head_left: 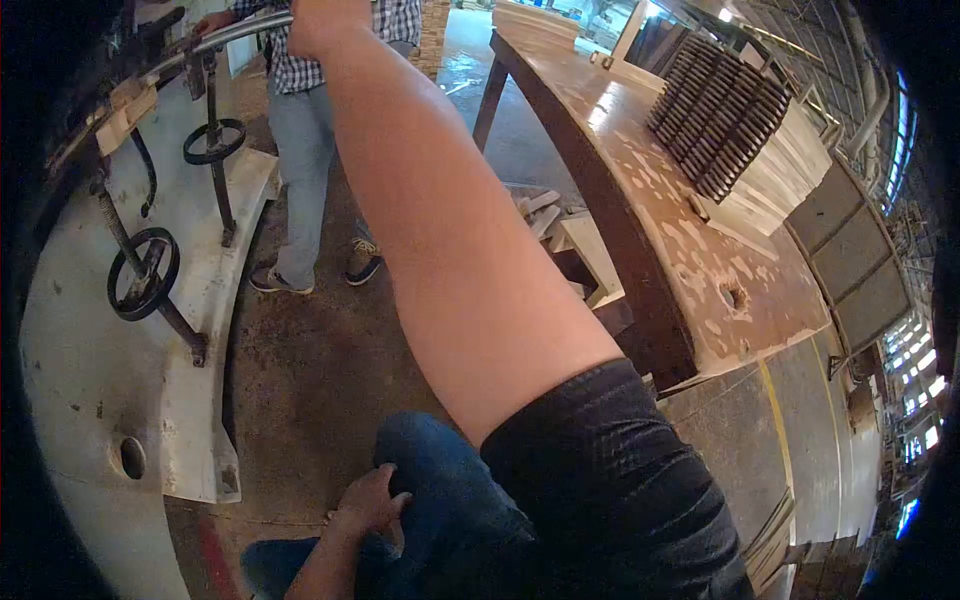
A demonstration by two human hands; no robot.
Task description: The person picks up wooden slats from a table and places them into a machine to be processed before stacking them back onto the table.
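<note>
My right arm (480, 230), in a black sleeve, stretches up across the middle of the view. Only the wrist end of my right hand (325, 28) shows at the top edge; its fingers are cut off. Low in the view, my left hand (368, 502) rests by the knee of my blue jeans (425, 455). Its visible fingers are loosely bent and apart, with nothing seen in them. Nearest on the left is a pale metal machine (75, 370) with two black handwheels (143, 274) on threaded posts.
Another person in a checked shirt (298, 62) and grey trousers stands beyond the machine, a hand (212, 24) at a curved metal bar (243, 32). On the right, a worn wooden table (690, 270) bears a stack of slats (715, 115). Wood offcuts (590, 250) lie beside the table.
</note>
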